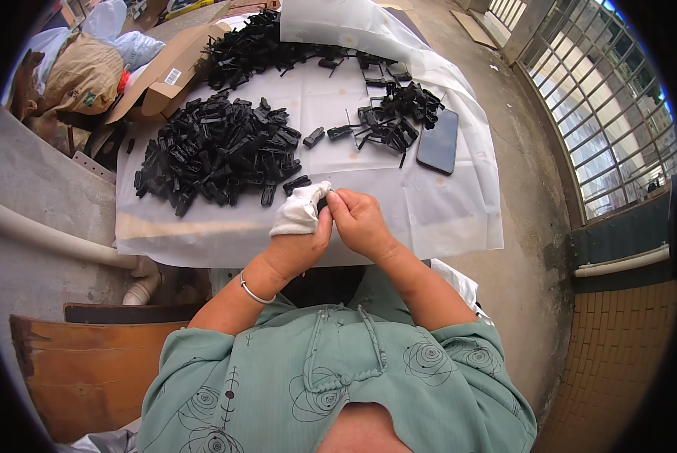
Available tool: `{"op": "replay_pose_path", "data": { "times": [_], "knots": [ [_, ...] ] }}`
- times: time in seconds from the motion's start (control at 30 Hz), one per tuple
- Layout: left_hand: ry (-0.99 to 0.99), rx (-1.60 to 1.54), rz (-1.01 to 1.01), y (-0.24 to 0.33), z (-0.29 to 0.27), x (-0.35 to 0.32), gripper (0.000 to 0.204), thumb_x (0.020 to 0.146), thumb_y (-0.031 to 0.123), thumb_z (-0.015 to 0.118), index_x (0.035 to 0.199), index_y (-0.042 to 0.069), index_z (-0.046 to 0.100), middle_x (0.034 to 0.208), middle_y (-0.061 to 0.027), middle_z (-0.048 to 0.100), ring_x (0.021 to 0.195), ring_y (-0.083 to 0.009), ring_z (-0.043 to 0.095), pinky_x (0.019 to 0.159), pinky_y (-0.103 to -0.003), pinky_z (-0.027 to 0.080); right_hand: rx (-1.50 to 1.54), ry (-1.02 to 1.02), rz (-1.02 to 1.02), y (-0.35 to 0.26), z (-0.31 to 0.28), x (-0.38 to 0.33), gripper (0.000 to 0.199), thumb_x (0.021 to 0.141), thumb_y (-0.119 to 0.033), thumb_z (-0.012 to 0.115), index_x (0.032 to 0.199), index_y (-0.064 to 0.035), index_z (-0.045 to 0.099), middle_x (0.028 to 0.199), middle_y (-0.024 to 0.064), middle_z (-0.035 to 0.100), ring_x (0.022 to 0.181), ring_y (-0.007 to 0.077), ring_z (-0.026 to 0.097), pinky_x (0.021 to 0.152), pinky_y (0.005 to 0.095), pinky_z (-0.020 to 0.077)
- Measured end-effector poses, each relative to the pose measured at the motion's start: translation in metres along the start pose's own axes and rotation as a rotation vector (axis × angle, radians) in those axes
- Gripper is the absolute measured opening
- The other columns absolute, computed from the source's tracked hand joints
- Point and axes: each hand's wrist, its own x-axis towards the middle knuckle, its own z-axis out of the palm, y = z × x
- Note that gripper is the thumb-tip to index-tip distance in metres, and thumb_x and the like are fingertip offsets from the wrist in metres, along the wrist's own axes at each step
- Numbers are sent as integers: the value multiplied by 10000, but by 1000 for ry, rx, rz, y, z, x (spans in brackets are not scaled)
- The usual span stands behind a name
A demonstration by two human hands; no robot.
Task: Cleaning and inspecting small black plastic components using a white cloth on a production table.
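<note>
On the far left of the desk (203, 241), which is draped in white sheeting, a cardboard box (165, 79) lies open beside a big heap of small black plastic pieces (218, 151). They look light, rigid and a little slick, the kind of part best pinched by its flat sides between thumb and fingertip.

Nearer the person, at the desk's near edge, the left hand (297, 226) has a white cloth wrap or glove over its fingers and is curled nearly closed. It pinches a small dark piece (323, 204), of which only a sliver shows between the 2 hands. Its shape cannot be told.

The right hand (361, 223) is bare and presses against the left, fingers bent in and tips closed on the same piece from the right. So the piece sits between both hands, just above the sheeting, near the close edge of the heap.

Further right and farther off lie a few loose black parts, then a smaller black cluster (399, 113). A dark phone (438, 141) lies flat at the far right.
</note>
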Motion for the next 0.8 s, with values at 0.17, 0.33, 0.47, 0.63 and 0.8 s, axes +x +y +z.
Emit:
{"op": "replay_pose_path", "data": {
  "times": [0.17, 0.33, 0.47, 0.63, 0.8],
  "knots": [
    [-26, -436, -333, 11, -5, 7, 273, 799, 17, 523, 1062, -59, 529, 952, -150, 587, 846, -227, 576, 775, -300, 463, 345, -144, 63, -11, -6, -6, 280, 940, -162, 459, 719, -12, 540, 645, -44, 486, 621, 48, 405, 547, 228, 368],
    [2, -348, -172, 13, -5, 9, 270, 793, 22, 524, 1051, -56, 535, 943, -163, 591, 844, -253, 586, 776, -315, 467, 299, -184, 61, -12, -13, -3, 271, 943, -167, 456, 745, -17, 564, 663, -48, 499, 634, 41, 412, 564, 216, 375],
    [-11, -27, -18, 12, -5, 5, 270, 770, 34, 533, 1027, -46, 552, 936, -205, 594, 852, -335, 587, 772, -359, 472, 280, -151, 194, 6, -1, -3, 276, 945, -172, 451, 749, -16, 567, 677, -54, 508, 633, 37, 412, 563, 213, 375],
    [75, -151, -42, 0, 1, 1, 301, 791, 45, 552, 1081, -25, 517, 924, -145, 590, 822, -257, 586, 769, -324, 468, 259, -124, 127, 1, 1, -4, 257, 934, -176, 469, 772, -12, 582, 656, -53, 492, 611, 39, 407, 544, 213, 365],
    [-11, -546, -312, -6, -14, 10, 355, 857, 65, 533, 1191, 34, 417, 879, -21, 517, 777, -90, 487, 693, -241, 454, 103, -58, 60, -12, -22, -5, 169, 884, -156, 546, 838, -11, 617, 612, -15, 481, 567, 62, 405, 511, 227, 357]
  ]
}}
